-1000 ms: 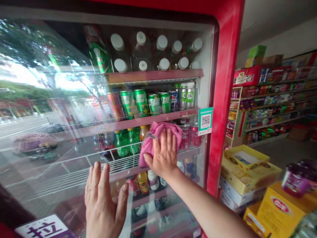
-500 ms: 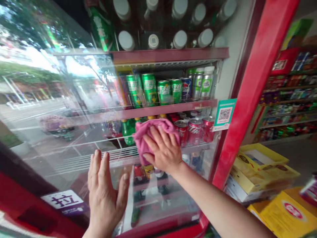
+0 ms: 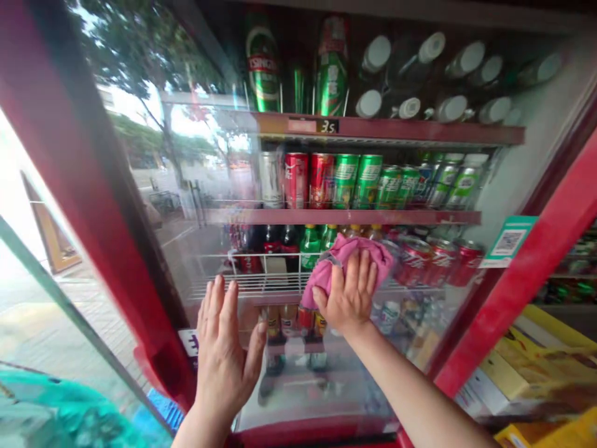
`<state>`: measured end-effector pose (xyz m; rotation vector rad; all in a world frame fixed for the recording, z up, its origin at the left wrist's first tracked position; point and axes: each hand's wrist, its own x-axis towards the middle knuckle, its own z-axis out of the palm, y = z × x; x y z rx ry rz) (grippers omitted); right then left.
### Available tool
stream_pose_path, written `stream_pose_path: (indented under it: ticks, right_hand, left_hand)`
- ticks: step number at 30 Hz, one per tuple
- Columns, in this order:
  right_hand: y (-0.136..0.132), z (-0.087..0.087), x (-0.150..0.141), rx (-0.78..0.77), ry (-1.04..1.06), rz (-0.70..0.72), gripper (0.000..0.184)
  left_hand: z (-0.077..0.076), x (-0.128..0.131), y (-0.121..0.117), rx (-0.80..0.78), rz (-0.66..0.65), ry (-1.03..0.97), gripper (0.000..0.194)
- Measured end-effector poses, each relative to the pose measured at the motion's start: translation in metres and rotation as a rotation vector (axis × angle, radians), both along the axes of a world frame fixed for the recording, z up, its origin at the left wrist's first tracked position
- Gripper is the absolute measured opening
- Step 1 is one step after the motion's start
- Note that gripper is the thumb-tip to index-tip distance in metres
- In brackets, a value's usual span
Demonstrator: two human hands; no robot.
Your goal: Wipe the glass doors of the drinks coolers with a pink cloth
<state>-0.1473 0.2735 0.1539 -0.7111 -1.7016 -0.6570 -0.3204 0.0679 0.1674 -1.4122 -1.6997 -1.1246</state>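
Observation:
A bunched pink cloth [image 3: 321, 283] lies against the glass door [image 3: 336, 389] of a drinks fridge. My right hand [image 3: 349, 298] presses it to the pane, fingers spread over the cloth, which covers part of the bottles behind. To the left, my left hand [image 3: 226, 348] is raised with its fingers stretched and thumb apart. It holds nothing; whether it touches the glass I cannot tell. Behind the pane, green bottles [image 3: 310, 246] stand left of the cloth and red cans [image 3: 441, 261] to its right.
The door's red frame [image 3: 100, 186] has a handle [image 3: 163, 367] at lower left. A QR code sticker [image 3: 509, 241] is on the right side. Yellow boxes [image 3: 536, 354] are stacked at lower right. Teal material [image 3: 65, 410] lies at lower left. Trees and street reflect in the glass.
The view has turned left, showing more of the door's left frame and cans. My left hand is nearer the handle-side sticker. My right hand stays on the cloth, whose folds have shifted.

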Motion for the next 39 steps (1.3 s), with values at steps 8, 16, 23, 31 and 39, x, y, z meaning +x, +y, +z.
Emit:
stream_pose_path:
  ticks: [8, 16, 23, 31, 39]
  right_hand:
    - [-0.04, 0.018, -0.072, 0.022, -0.031, 0.039, 0.074]
    - [-0.076, 0.028, -0.129, -0.021, -0.08, 0.136, 0.075]
    - [-0.106, 0.038, -0.182, -0.014, -0.138, 0.254, 0.079]
    - [-0.137, 0.045, -0.243, -0.036, -0.282, 0.408, 0.076]
    - [-0.121, 0.052, -0.2, -0.004, -0.441, 0.367, 0.072]
  left_hand:
    - [0.001, -0.039, -0.034, 0.023, 0.044, -0.024, 0.085]
    - [-0.005, -0.061, -0.063, 0.008, 0.036, -0.034, 0.088]
    - [-0.008, -0.083, -0.091, -0.007, 0.045, -0.039, 0.091]
    - [-0.007, -0.103, -0.107, 0.025, 0.057, -0.06, 0.09]
    - [-0.001, -0.09, -0.076, 0.035, -0.015, -0.045, 0.093]
